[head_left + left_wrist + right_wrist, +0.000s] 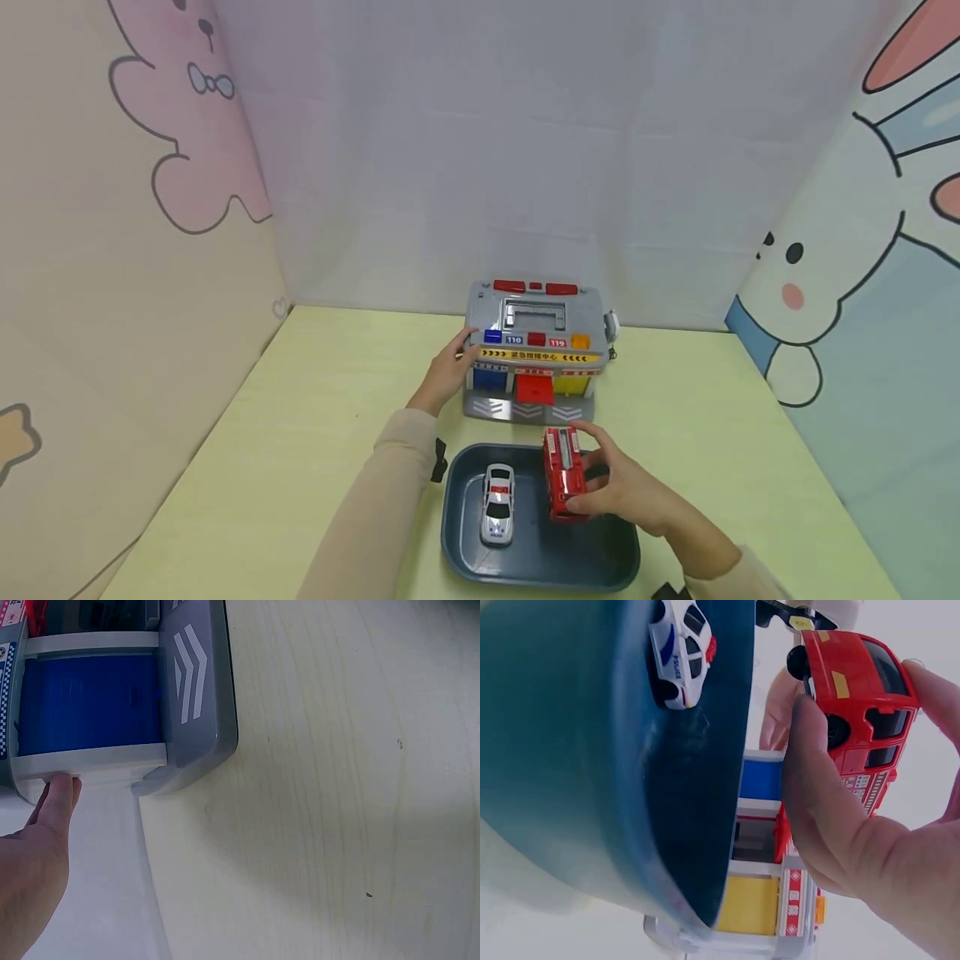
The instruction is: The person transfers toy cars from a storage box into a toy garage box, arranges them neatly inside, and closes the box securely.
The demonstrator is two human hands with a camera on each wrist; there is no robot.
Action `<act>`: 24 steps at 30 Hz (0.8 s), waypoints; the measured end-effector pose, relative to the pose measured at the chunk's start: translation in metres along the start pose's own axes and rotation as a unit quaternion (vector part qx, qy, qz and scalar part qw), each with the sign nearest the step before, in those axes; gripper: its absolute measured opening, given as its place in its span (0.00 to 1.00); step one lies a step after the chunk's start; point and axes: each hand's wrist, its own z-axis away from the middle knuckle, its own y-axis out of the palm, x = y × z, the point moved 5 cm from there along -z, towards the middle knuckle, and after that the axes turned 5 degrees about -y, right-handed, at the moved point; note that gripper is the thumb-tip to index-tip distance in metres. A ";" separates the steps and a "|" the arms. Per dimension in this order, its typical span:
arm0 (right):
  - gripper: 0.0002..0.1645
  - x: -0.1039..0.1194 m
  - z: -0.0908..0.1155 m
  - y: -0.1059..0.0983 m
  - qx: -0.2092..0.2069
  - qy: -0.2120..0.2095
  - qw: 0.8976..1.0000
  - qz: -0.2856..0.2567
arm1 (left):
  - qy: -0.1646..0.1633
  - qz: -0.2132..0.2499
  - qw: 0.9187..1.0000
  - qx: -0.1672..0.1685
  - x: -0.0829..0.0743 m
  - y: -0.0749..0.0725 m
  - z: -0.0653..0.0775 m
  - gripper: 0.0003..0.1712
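Observation:
My right hand [618, 487] grips a red toy fire truck [564, 473] between thumb and fingers, over the right part of a dark blue tray [540, 575]. In the right wrist view the fire truck [862, 697] shows its windows and black wheels, above the tray's rim. A white toy police car [497, 504] lies in the tray's left half. My left hand [446, 371] rests with extended fingers against the left side of a grey toy rescue station [536, 312]. The station's middle red door [535, 389] is swung up, while the blue door [90, 705] and yellow door [748, 905] are down.
The pale yellow table [337, 383] meets a plain white back wall [450, 167]. Printed cartoon panels stand at left and right. A small white-grey part [612, 325] sticks out from the station's right side. The tray stands just in front of the station.

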 end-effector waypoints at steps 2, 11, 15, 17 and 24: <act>0.61 0.001 0.000 -0.002 0.002 -0.005 1.000 -0.004 | -0.004 0.001 1.000 0.000 0.001 0.000 0.001 0.28; 0.56 0.007 -0.001 -0.020 -0.001 -0.007 1.000 -0.025 | -0.010 0.003 1.000 -0.001 0.004 0.001 0.001 0.28; 0.56 0.010 0.000 -0.026 0.004 -0.013 0.999 -0.039 | -0.011 0.002 1.000 -0.004 0.005 0.001 0.002 0.28; 0.56 0.011 0.000 -0.029 0.008 -0.017 0.999 -0.049 | -0.010 0.000 1.000 -0.004 0.004 0.001 0.003 0.28; 0.55 0.008 -0.003 -0.042 0.006 -0.008 0.997 -0.075 | -0.005 -0.005 1.000 -0.008 0.000 0.000 0.004 0.28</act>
